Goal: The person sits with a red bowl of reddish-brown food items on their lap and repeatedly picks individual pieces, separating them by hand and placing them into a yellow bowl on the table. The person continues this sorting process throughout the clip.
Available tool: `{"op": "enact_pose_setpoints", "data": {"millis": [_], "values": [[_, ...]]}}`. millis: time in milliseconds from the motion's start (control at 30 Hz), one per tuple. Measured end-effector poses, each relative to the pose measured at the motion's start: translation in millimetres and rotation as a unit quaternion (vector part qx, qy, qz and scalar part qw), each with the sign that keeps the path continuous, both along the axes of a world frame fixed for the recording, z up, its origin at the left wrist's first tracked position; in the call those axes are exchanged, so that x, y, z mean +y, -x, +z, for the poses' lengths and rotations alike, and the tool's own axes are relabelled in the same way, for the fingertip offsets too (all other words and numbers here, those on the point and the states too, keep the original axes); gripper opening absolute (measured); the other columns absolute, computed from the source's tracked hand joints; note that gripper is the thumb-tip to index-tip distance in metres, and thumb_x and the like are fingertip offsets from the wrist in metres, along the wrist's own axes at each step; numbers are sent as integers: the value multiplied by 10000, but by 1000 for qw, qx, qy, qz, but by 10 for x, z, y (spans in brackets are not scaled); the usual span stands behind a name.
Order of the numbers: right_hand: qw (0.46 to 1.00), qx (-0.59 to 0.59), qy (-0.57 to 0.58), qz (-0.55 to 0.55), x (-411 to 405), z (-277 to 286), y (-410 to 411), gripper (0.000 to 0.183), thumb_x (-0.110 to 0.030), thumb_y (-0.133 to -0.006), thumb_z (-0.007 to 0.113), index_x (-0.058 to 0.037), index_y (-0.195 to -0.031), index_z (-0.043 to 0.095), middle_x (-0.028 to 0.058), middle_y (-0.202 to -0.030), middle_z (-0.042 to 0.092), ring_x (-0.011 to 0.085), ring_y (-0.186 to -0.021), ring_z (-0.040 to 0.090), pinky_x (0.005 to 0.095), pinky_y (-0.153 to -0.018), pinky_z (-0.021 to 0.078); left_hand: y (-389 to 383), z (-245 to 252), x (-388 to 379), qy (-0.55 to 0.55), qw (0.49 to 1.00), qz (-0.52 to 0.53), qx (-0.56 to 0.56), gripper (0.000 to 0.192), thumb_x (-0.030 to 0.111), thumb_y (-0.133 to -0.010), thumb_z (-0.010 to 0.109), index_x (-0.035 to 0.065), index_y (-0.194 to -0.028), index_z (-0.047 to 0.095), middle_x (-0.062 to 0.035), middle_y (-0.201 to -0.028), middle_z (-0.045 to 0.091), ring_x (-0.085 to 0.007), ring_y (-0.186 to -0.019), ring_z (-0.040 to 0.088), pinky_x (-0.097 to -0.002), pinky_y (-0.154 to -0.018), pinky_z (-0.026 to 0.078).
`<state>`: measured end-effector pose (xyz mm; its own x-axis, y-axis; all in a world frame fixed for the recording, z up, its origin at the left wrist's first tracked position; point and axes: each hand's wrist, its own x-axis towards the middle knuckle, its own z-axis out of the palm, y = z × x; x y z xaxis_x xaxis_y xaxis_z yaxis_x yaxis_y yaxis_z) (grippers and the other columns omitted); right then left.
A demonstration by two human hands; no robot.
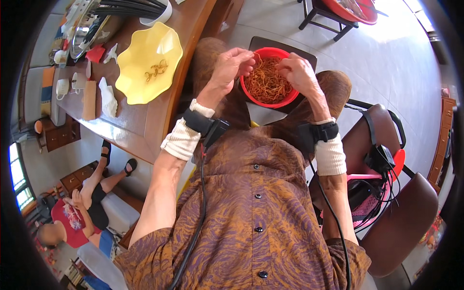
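A red plastic basin (250, 88) holds a tangle of thin orange-brown roots (270, 81) and stands between my knees on a dark stool (308, 58). Over its left rim, my left hand (233, 67) pinches a thin strand of root between thumb and fingertips. My right hand (299, 72) is above the basin's right side with its fingers curled together; whether a strand is between them cannot be told. On the wooden table to the left lies a yellow scalloped dish (137, 72) with a few strands (157, 70) in it.
The wooden table (145, 119) also bears cups (62, 88), crumpled tissue (107, 98) and a metal tray (78, 40). A brown chair (398, 224) with cables stands at right. Another red basin (366, 12) rests on a stool ahead. A person in red (72, 224) sits at lower left.
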<state>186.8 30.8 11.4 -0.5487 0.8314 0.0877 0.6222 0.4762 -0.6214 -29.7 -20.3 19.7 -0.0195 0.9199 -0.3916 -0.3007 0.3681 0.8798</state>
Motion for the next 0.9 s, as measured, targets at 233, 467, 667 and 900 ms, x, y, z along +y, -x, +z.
{"op": "enact_pose_setpoints", "data": {"millis": [233, 467, 667, 900], "values": [[935, 163, 307, -75, 68, 177, -93, 140, -100, -743, 630, -11, -841, 672, 50, -696, 615, 117, -594, 570, 253, -547, 447, -82, -18, 28, -2, 999, -29, -40, 149, 171, -897, 578, 36, -951, 613, -47, -897, 665, -79, -686, 594, -212, -617, 483], [914, 233, 321, -89, -4, 219, -49, 125, -90, -753, 629, 12, -818, 663, 31, -639, 601, 90, -559, 547, 219, -512, 424, -300, 16, 79, -105, 975, -198, -11, 148, 164, -869, 613, 29, -922, 644, -39, -882, 652, -78, -692, 577, -218, -616, 468], [934, 206, 277, -96, 23, 97, -106, 106, -71, -763, 610, 24, -794, 646, 30, -620, 582, 101, -551, 539, 243, -518, 431, -311, -117, 64, -88, 959, -253, 90, 147, 164, -835, 644, 22, -877, 639, 13, -768, 591, -55, -704, 539, -208, -653, 452], [929, 185, 283, -153, 31, 118, -174, 96, -61, -765, 590, 18, -790, 639, 35, -619, 581, 105, -535, 538, 250, -490, 419, -266, -167, 48, -166, 905, -298, 254, 149, 149, -806, 632, 1, -819, 643, -6, -771, 598, -91, -737, 555, -247, -681, 461]]}}
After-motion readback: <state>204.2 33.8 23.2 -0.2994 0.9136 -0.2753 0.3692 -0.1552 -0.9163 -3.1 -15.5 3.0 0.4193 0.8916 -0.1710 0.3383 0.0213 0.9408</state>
